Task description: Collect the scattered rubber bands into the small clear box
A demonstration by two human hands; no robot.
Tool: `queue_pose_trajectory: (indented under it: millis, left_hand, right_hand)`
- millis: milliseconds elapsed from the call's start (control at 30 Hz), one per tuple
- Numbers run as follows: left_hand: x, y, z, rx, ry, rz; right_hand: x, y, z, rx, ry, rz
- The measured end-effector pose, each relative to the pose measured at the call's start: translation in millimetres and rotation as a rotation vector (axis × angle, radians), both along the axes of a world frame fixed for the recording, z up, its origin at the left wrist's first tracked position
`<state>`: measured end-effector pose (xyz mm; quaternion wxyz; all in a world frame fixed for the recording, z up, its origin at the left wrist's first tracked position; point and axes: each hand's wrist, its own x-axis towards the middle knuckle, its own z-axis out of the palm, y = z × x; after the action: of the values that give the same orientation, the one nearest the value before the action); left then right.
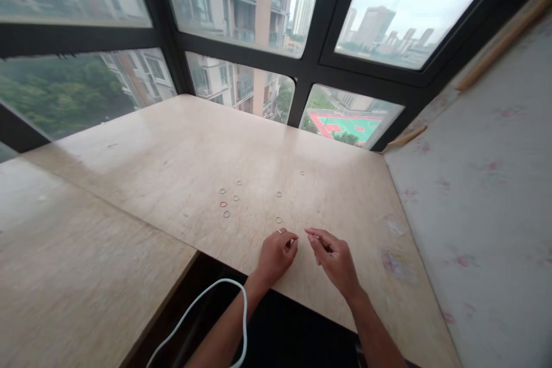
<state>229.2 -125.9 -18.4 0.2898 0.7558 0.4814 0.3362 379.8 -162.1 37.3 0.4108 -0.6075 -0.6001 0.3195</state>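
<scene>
Altogether, eight small rings lie flat and apart on the bench [164, 195], seven pale or greyish and one red. Five make a loose group left of the bench's middle: the red ring [223, 204] and four pale ones, one of them nearest the near edge. Two more pale rings [279, 219] sit to the right of that group, one nearer the near edge than the other. The eighth, a single pale ring [302, 172], lies farthest right, closest to the window edge.

Between the rings and the near edge are two bare hands, near each other but apart. The left hand [278, 253], with one finger ring [280, 231], has its fingers curled and its grip drawn nearly together; the right hand [334, 259] has its thumb and forefinger brought close. Whether either grip is fully closed or has hold of anything small, I cannot tell.

Two clear packets [399, 263] lie toward the right edge, beside the flowered wall [487, 184]. One white cord [224, 280] loops across the left forearm, at the near edge.
</scene>
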Motion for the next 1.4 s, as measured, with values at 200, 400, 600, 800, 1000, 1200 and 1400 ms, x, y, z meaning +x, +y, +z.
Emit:
queue_pose_trajectory:
  millis: [200,400,600,800,1000,1200,1400]
  left_hand:
    - [-2,0,-5.9,-0.074,0.000,0.002]
    - [-4,2,-7.2,-0.087,-0.018,-0.008]
    - [-6,1,-12.2,-0.049,-0.075,-0.042]
    - [-6,1,-7.0,-0.048,-0.033,-0.068]
    - [-6,0,-5.1,0.002,0.009,-0.084]
    - [-5,2,-6.9,-0.006,0.023,-0.086]
    - [-4,4,-8.4,-0.114,-0.007,-0.020]
  right_hand:
    - [-88,86,20.1,0.070,-0.321,0.378]
    - [-161,150,8.4,0.091,-0.899,0.652]
    - [-182,169,-3.9,0.094,-1.150,0.812]
    - [-175,166,-18.4,0.209,-1.221,0.813]
    - [-163,162,-23.1,0.226,-1.138,0.781]
    - [-140,141,-13.5,0.057,-0.381,0.468]
    - [-104,101,-0.2,-0.188,0.372,0.322]
